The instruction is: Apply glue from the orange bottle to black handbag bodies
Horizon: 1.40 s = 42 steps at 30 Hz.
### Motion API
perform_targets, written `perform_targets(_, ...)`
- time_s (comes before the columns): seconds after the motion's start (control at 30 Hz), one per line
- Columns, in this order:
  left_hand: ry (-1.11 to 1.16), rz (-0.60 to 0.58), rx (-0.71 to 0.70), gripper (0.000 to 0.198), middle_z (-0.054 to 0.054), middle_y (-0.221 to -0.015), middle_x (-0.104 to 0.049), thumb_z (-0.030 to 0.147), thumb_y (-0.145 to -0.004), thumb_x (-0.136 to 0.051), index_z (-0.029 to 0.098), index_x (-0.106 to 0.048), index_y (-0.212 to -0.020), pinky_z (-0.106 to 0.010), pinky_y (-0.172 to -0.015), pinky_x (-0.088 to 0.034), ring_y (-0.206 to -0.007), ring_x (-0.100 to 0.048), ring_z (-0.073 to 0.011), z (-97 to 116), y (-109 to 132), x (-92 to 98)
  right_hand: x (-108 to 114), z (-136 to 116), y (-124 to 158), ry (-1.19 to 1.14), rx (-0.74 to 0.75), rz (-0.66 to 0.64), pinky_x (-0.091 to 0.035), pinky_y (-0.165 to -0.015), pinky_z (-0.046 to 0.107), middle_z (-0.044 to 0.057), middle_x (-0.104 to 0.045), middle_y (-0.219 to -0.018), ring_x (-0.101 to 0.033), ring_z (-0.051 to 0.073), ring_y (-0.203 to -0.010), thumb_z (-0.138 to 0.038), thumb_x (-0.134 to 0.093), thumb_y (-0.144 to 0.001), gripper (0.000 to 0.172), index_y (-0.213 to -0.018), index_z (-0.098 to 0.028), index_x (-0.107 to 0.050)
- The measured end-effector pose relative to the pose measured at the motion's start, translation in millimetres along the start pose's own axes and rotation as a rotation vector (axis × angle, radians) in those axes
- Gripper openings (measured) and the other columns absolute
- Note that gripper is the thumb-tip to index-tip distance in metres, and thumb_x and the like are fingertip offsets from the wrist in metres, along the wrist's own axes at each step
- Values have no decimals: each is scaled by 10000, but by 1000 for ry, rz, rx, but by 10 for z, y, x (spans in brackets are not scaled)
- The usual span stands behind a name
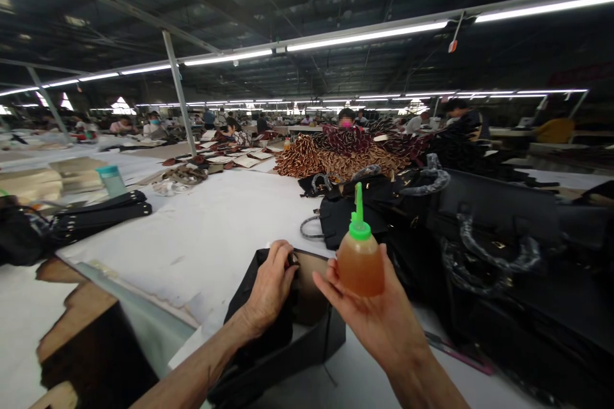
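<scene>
Amber bottle (360, 265) stands upright, held by the right hand (378, 316); left hand (269, 286) grips the black bag (311, 345).

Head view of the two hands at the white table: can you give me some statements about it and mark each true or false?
1. The right hand holds a small plastic squeeze bottle of amber liquid. True.
2. Its green nozzle points down. False: it points up.
3. The left hand grips the rim of a black boxy handbag. True.
4. The bottle is empty. False: it is nearly full.
</scene>
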<state>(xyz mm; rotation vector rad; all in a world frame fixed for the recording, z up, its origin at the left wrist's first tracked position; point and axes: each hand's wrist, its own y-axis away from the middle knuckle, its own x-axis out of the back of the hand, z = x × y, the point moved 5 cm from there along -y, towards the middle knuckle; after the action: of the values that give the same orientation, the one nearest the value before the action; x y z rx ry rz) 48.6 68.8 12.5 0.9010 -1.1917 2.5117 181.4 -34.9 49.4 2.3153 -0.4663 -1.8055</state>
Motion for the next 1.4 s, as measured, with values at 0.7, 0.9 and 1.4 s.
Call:
perform_targets(0.7,-256,-123,-139,324,-83,-1148,-525,75,-882,-364,171,-639,-741,-313,-850,-476,-1034,-511,-196,21,21,-66,-4,14,-47,-11,53,23,-529,-853,482,101,-680,-800,-634,236,-785,-448,-572,-876,368,-867,-103,-699)
perform_targets(0.9,-13,-48,-47,184,-69,-1239,-446,107,-857,-442,189,-606,-839,-292,-801,-483,-879,-536,-142,-3,-73,110,-7,26,-35,28,60,8,-517,-876,493,90,-686,-789,-637,234,-791,-456,-553,-885,370,-866,-119,-704)
perform_targets(1.4,159,-21,533,658,-119,-1174,-551,271,-673,-696,165,-418,-1260,-454,-971,-395,-1114,-515,-276,-297,-22,57,-14,23,25,86,72,-26,-509,-892,488,108,-672,-784,-633,232,-788,-454,-538,-894,401,-867,-91,-705)
